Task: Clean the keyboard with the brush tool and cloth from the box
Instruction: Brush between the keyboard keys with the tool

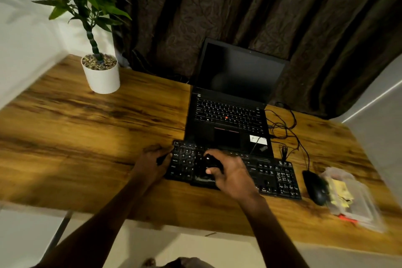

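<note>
A black keyboard lies on the wooden desk in front of the laptop. My left hand grips the keyboard's left end. My right hand is closed around a small black brush tool held over the keys left of the middle. A dark flat thing lies under that hand at the keyboard's near edge; I cannot tell what it is. A clear plastic box with a yellow cloth inside sits at the desk's right end.
An open black laptop stands behind the keyboard. A black mouse lies between keyboard and box, with tangled cables behind it. A potted plant stands at the back left. Dark curtains hang behind the wooden desk.
</note>
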`<state>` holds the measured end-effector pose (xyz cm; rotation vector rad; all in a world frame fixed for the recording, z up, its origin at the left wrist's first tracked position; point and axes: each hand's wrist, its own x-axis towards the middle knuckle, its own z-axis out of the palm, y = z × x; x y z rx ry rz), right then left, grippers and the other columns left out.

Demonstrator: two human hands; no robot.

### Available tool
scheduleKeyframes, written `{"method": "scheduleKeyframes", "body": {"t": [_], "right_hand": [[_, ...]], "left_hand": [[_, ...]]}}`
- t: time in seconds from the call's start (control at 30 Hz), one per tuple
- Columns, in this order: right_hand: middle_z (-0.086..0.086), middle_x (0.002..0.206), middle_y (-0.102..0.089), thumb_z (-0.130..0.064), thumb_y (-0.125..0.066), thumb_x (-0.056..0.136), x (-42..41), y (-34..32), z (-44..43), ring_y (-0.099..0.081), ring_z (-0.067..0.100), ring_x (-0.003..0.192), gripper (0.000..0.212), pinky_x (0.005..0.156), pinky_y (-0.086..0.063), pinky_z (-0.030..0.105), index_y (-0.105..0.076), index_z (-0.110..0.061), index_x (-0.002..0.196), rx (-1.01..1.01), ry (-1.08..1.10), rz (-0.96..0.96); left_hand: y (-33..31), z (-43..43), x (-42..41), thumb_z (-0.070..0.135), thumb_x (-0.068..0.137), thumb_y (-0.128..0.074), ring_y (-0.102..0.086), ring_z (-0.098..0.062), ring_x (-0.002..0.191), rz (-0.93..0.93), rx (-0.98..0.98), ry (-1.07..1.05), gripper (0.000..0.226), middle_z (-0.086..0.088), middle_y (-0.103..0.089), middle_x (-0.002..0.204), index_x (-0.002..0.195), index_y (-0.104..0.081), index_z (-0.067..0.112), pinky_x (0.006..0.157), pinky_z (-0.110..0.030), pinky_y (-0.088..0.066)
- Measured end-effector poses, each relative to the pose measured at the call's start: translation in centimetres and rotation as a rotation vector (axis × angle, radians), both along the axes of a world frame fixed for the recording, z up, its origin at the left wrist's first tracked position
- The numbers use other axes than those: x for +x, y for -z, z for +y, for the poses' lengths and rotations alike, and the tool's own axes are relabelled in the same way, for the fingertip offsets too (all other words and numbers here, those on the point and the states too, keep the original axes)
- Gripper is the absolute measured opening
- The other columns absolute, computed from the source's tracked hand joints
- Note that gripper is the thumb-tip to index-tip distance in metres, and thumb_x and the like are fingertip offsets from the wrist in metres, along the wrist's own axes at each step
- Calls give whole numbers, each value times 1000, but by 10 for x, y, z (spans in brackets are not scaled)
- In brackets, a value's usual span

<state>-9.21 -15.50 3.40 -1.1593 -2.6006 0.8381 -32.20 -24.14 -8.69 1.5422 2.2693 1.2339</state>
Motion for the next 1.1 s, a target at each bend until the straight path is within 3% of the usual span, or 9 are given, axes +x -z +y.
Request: {"method": "scheduleKeyframes", "body": {"t": [0.07,0.17,0.37,0.57,0.73,0.93,1.1], "right_hand": [[-12,105,-63,-21,-66,92,-8,-3,-7,-61,5,95,41,93,-56,33,-57,-40,127,-38,-23,42],[-6,111,-67,-20,-68,91,-2,-1,-1,-63,11,101,43,92,-57,36,-55,-45,124,-29,-23,38],[2,116,-68,-12,-69,89,51,-4,22,-67,17,98,52,81,-62,40,-53,-49,122,-13,104,-80],[-1,116,-65,-22,-69,90,27,8,10,-63,17,103,48,88,-59,40,-50,-50,124,-37,73,-29],[-3,120,-62,-20,-68,90,34,7,17,-62,16,105,48,87,-60,38,-53,-51,123,-54,77,-10],[5,114,-68,-12,-70,88,90,8,42,-68,14,95,57,75,-63,35,-52,-57,118,-27,153,-12],[1,114,-68,-17,-69,89,74,13,37,-67,16,98,51,79,-62,39,-52,-53,120,-9,118,-11]], "left_hand": [[-1,0,1,47,87,-44,-65,-24,97,1,14,-1,52,-8,-73,102,111,-75,14,90,-21,-40],[0,0,-2,47,88,-45,-65,-18,95,-53,18,29,51,-4,-71,101,114,-74,14,88,-17,-43],[14,1,-7,42,93,-55,-54,-20,120,-130,-130,4,37,2,-64,123,127,-65,32,102,-43,-46],[4,-1,-2,52,86,-42,-60,-18,105,-72,-68,14,55,-1,-69,109,121,-70,19,96,-33,-44],[5,0,-4,53,87,-42,-62,-19,98,-104,-88,28,55,0,-67,104,123,-69,21,89,-37,-52],[13,2,-7,57,87,-42,-58,-25,113,-137,-138,19,53,-6,-67,117,125,-67,31,97,-43,-49],[17,0,-9,64,86,-40,-53,-23,122,-183,-199,1,51,-3,-62,128,127,-61,43,99,-47,-49]]}}
